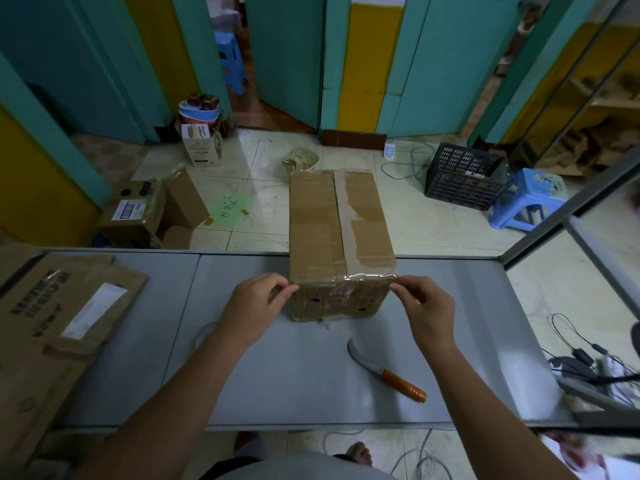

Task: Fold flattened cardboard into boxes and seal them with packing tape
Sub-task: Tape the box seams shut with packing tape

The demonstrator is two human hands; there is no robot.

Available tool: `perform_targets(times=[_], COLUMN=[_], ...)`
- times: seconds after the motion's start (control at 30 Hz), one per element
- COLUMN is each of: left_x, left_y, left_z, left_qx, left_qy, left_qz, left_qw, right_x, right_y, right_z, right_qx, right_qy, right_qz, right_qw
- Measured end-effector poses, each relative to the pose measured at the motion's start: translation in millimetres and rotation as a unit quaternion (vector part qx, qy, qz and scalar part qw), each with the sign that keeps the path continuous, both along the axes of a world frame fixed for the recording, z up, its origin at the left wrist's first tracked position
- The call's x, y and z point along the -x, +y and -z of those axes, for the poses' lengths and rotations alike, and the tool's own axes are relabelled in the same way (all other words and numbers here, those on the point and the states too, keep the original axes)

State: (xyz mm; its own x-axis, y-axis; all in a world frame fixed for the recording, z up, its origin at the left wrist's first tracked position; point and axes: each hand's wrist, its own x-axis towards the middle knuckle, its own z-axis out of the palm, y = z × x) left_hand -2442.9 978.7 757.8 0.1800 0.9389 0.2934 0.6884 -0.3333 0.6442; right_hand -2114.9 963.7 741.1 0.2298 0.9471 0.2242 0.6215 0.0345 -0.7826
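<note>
One box (341, 233) is standing assembled on the grey tabletop (304, 386), its far end overhanging the tabletop's back edge. Top flaps are lying closed, meeting along a lengthwise seam. Judgement: folding of this box is done; sealing is in progress. A strip of clear tape (370, 277) is running along the near top edge, glossy and wrinkled, catching the light. I cannot tell whether the long seam is carrying fresh tape; paler torn patches there look like residue of old tape.

The left hand (256, 311) is pinching at the box's near left corner, thumb and forefinger closed on the tape end or the corner edge; which one is not resolvable. The right hand (427, 313) is pinching the tape end at the near right corner, grip closed on it.

Materials: the box is brown corrugated board, matte, scuffed, with two small dark holes in the near face. That face looks layered with old shiny tape.

Remaining, as judged: flattened cardboard (65, 313) is lying stacked on the left of the tabletop, printed and labelled, not yet folded. A roll of clear tape (204, 336) appears partly hidden beside the left forearm. A knife (384, 372) with a curved metal blade and smooth orange handle is lying near the right forearm, apart from the box.
</note>
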Motion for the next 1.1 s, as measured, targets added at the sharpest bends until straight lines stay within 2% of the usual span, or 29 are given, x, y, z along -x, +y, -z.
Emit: perform_targets(times=[0.2,0.4,0.6,0.8,1.1], left_x=[11.0,19.0,19.3,22.2,21.7], left_y=[-3.1,2.0,5.6,-1.1,16.8], left_z=[-2.5,-9.1,-8.3,-3.1,-18.1], left_qx=[0.114,0.104,0.076,0.089,0.032], left_qy=[-0.071,-0.03,-0.011,-0.015,0.056], left_qz=[0.014,0.051,0.06,0.07,0.093], left_qw=[0.991,0.993,0.995,0.993,0.994], right_x=[-6.7,-21.1,-21.5,-11.2,-8.7], right_y=[-8.6,2.2,17.5,14.5,10.7], right_z=[-7.3,-19.8,-36.5,-32.4,-28.6], right_qx=[0.026,0.003,-0.024,-0.037,-0.036], right_qy=[0.026,-0.044,-0.141,-0.117,-0.106], right_qz=[-0.065,-0.111,-0.21,-0.156,-0.131], right_qw=[0.997,0.993,0.967,0.98,0.985])
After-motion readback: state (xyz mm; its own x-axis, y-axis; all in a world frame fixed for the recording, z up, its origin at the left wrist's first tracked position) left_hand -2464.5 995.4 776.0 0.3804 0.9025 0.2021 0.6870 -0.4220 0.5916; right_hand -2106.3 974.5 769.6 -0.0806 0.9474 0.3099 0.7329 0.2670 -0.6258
